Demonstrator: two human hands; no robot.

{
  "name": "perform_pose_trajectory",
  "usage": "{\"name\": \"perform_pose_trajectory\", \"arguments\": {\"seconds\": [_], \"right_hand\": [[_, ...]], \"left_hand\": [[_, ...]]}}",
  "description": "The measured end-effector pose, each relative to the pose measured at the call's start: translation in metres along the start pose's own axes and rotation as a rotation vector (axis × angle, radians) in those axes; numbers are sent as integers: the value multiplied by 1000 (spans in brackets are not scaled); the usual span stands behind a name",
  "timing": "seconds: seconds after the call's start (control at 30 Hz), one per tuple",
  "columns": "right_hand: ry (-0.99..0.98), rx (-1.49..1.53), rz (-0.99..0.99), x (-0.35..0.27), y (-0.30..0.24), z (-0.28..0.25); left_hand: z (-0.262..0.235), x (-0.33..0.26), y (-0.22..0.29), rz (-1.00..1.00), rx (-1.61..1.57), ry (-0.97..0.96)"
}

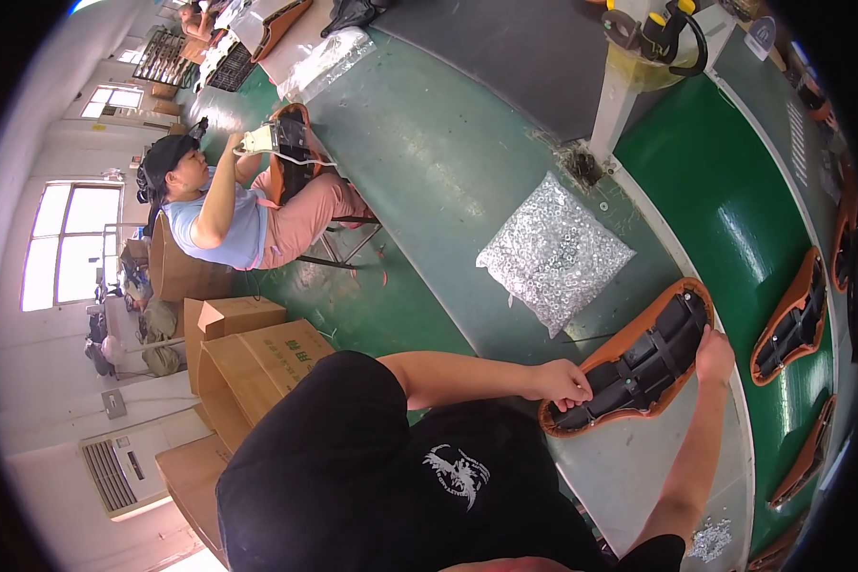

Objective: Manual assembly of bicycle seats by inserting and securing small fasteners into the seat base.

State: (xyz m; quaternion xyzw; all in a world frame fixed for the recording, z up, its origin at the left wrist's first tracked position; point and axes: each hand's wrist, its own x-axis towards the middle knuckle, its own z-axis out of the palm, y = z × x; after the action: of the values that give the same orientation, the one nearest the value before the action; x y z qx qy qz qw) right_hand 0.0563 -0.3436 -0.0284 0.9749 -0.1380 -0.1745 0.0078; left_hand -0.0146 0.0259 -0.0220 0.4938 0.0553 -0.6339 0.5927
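Observation:
A long motorcycle seat (pixel 639 367) lies upside down on the workbench in front of me, its black plastic base facing up inside a brown cover. My left hand (pixel 561 382) is over the seat's near left end, fingers pinched together close to the base. Anything between those fingertips is too small to make out. At the far right end, my right hand (pixel 715 358) grips the edge of the seat, with its fingertips partly hidden. Beyond the seat sits a clear bag (pixel 555 254) full of small shiny metal nuts or washers.
Loose small metal pieces (pixel 710 540) are heaped near my right forearm. To the right, a green conveyor (pixel 734 224) carries several more seats (pixel 789 319). At left, a seated co-worker (pixel 224 205) handles another seat, and cardboard boxes (pixel 267 367) stand behind my left arm.

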Motion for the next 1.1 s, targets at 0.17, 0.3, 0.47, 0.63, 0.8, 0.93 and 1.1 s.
{"name": "perform_pose_trajectory", "arguments": {"seconds": [0.17, 0.3, 0.47, 0.63, 0.8, 0.93, 1.1], "right_hand": [[190, 130, -92, -21, 17, 6], [44, 30, 14, -18, 20, 17], [300, 421, -74, -84, -18, -6], [164, 1017, -130, -205, -99, -9], [368, 986, -68, -280, -153, 16], [361, 935, -70, -301, -152, 34], [379, 1038, 117, -320, -132, 54]], "left_hand": [[-4, 4, -10, -35, -53, -14], [-8, -3, -2, -47, -107, 12], [4, -7, 7, -117, -182, 77], [20, -8, 1, -191, -379, 99], [39, -11, -26, -273, -417, 35], [49, -24, -38, -309, -309, 13], [37, -38, -54, -141, -25, -26]]}}
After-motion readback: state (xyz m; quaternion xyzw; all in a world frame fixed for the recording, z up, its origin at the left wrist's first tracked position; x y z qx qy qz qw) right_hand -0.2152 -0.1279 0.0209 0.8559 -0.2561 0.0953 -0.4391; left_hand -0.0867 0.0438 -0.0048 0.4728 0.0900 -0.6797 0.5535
